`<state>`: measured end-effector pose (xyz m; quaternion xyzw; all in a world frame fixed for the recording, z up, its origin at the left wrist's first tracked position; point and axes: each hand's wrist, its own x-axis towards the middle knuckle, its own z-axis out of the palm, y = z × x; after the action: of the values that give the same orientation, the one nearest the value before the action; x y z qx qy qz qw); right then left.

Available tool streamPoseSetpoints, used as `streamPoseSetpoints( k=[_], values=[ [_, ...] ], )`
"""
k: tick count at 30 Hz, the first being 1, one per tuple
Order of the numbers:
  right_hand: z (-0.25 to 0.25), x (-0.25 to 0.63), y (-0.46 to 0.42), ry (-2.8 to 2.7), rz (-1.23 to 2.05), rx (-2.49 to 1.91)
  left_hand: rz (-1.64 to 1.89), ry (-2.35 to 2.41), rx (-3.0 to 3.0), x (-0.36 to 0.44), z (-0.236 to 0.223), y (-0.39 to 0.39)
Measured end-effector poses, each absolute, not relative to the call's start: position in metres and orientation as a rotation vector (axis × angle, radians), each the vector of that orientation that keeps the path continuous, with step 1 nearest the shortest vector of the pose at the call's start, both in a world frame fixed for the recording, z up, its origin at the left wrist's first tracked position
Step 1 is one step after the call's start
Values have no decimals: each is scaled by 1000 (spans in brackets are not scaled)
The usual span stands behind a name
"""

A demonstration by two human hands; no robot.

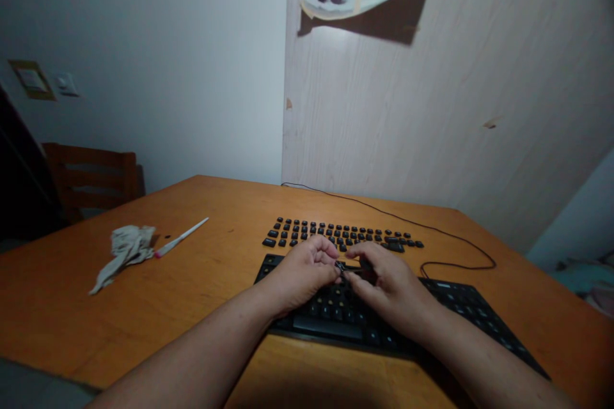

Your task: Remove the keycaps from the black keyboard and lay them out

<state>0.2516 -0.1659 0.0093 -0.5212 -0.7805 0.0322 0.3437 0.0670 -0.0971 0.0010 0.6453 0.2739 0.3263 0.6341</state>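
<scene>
A black keyboard (326, 326) lies on the table in front of me, with many of its keycaps off in the part under my hands. Both hands are above it, close together. My left hand (309, 271) has its fingers curled and the thumb pressed towards them. Opposite it, my right hand (384, 278) pinches with thumb and fingers. Between the fingertips shows a small, thin, shiny piece (341, 266), too small to name. The fingers partly hide it and the keyboard's middle.
Loose black keycaps (352, 230) lie in rows behind the keyboard. A black cable (460, 262) loops across the table (230, 326) at the right. On the left are a crumpled cloth (132, 246) and a slim white stick (185, 236). A wooden chair (96, 176) stands beyond.
</scene>
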Motion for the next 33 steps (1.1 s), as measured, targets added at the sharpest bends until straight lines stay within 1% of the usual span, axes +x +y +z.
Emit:
streamPoseSetpoints(
  k=[10,15,19,24,28,33],
  values=[
    [13,249,-165,-2112,79,-1376,699,657,1537,67,-1,-96],
    [14,259,-161,-2060,102,-1400,710,680,1562,68,2,-97],
    [9,286,-145,-1889,108,-1597,810,767,1616,68,2,-92],
    [-6,322,-122,-1754,229,-1785,968,853,1899,64,3,-87],
    [-11,330,-115,-1756,254,-1842,988,864,2069,60,2,-86],
    [-8,327,-112,-1785,275,-1883,957,877,2135,59,-3,-86]
  ],
)
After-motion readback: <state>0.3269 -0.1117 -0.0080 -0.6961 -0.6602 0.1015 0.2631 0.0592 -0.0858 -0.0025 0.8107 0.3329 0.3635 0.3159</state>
